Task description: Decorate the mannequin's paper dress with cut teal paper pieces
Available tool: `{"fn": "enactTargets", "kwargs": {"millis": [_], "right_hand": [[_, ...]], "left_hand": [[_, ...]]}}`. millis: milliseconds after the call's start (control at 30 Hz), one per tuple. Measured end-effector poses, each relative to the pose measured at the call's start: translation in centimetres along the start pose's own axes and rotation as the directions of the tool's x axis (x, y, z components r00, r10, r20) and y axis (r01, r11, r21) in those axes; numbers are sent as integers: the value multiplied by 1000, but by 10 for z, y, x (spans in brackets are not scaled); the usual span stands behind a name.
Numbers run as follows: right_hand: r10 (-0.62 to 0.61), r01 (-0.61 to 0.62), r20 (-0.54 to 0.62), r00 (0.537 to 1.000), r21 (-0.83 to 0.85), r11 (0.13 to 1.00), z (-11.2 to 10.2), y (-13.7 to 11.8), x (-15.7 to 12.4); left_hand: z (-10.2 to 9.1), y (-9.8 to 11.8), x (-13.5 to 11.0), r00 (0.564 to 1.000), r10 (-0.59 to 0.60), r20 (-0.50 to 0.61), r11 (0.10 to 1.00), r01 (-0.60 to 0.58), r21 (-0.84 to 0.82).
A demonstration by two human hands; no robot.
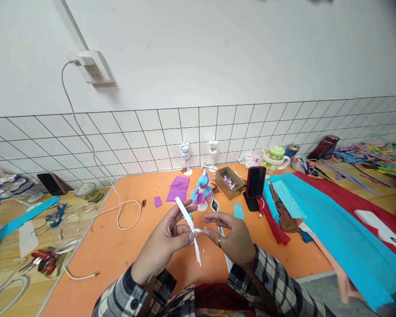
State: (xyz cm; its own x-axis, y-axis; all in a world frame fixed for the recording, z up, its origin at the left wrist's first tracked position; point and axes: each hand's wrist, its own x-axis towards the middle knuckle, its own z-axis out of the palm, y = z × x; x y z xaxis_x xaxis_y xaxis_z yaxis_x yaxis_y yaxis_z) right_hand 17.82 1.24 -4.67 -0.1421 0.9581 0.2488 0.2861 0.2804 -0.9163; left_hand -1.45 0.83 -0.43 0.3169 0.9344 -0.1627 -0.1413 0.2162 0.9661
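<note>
A narrow white strip point(185, 214), perhaps paper or tape, is pinched in my left hand point(165, 237), its upper end slanting up and its lower end hanging below the fingers. My right hand point(232, 235) pinches a small twisted white piece that meets the strip at its middle; whether it is one piece with the strip I cannot tell. Just beyond my hands stands a small dress form point(203, 187) dressed in blue and purple. Scissors point(215, 204) lie behind my right hand, partly hidden by it. A light blue scrap point(238, 211) lies right of them.
Two more small dress forms point(185, 154) stand by the tiled wall. Purple sheets point(178, 189), a cardboard box point(230, 182), an upright phone point(256, 181) and a jug point(274, 159) are on the orange table point(119, 246). A white cable point(119, 207) crosses the left; blue sheets point(343, 229) overhang the right.
</note>
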Motion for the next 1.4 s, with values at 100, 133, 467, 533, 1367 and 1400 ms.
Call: {"fn": "enactTargets", "kwargs": {"millis": [100, 133, 467, 533, 1367, 1400], "right_hand": [[121, -189, 291, 949, 222, 956, -13, -10, -4], [87, -250, 476, 875, 292, 923, -18, -16, -6], [126, -269, 492, 862, 233, 934, -18, -37, -14], [166, -228, 273, 948, 217, 949, -12, -27, -9], [-99, 96, -66, 993, -48, 994, 15, -12, 5], [-109, 105, -74, 991, -56, 993, 13, -13, 6]], "left_hand": [[1, 3, 0, 999, 29, -17, 999, -29, 26], [2, 3, 0, 999, 33, -22, 998, -32, 46], [1, 0, -1, 999, 50, -21, 981, -45, 187], [2, 0, -2, 998, 65, -14, 982, -61, 181], [8, -6, 3, 998, 16, -65, 957, 3, 292], [8, -6, 3, 998, 10, -66, 953, 11, 304]]}}
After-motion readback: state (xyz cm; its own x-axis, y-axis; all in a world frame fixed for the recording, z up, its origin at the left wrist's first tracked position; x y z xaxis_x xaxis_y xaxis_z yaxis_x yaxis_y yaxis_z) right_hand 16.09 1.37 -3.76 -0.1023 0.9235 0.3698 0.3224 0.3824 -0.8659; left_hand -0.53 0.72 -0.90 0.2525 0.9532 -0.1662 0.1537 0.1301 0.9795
